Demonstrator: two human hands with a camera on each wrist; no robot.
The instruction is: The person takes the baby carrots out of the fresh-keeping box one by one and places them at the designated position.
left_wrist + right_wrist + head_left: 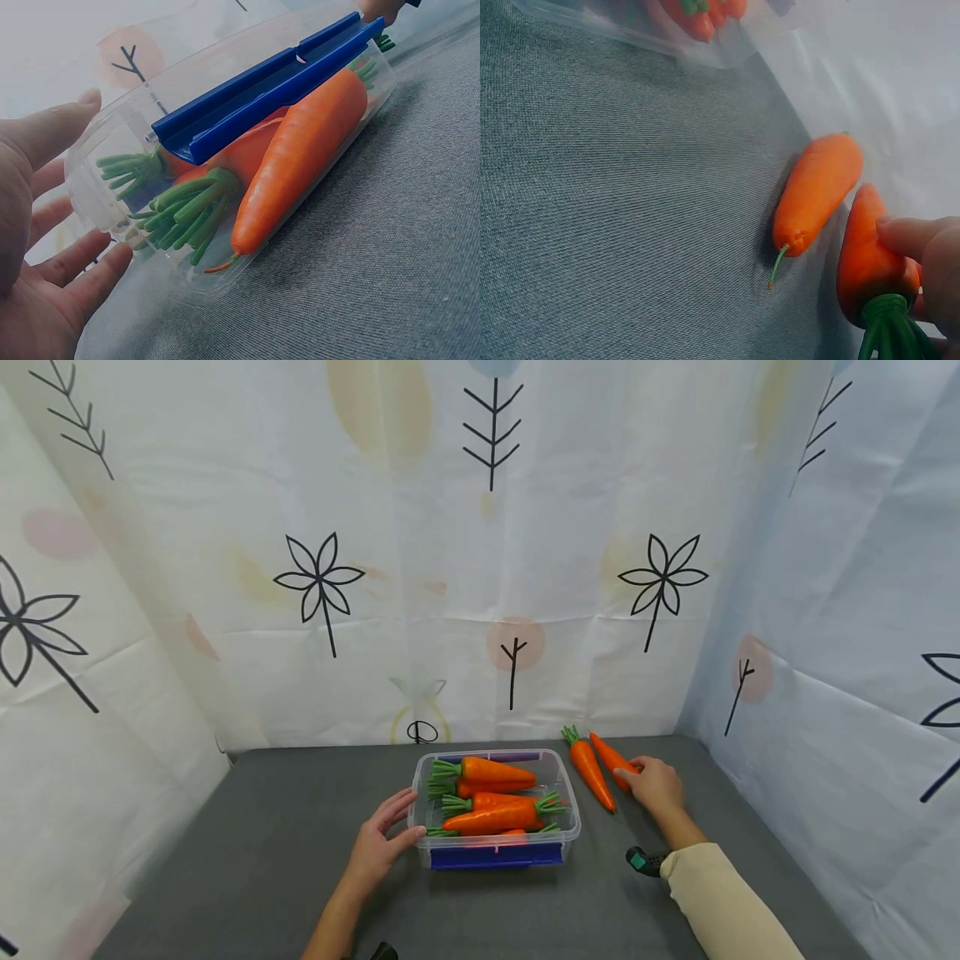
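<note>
A clear plastic box (570, 837) with blue latches stands mid-table, with several orange carrots (498, 817) with green tops lying in it. My left hand (378, 843) is at the box's left side, fingers spread along the rim; in the left wrist view the thumb and fingers (105, 274) lie around its end. To the right of the box, my right hand (654, 787) holds a carrot (874, 259) between thumb and fingers, its green top toward the wrist camera. Another carrot (591, 774) rests on the table between that hand and the box.
The grey table (300, 827) is bounded by white patterned cloth (420, 568) at the back and both sides. The two carrots on the right are near the back edge. A blue latch (495, 857) hangs on the box's front.
</note>
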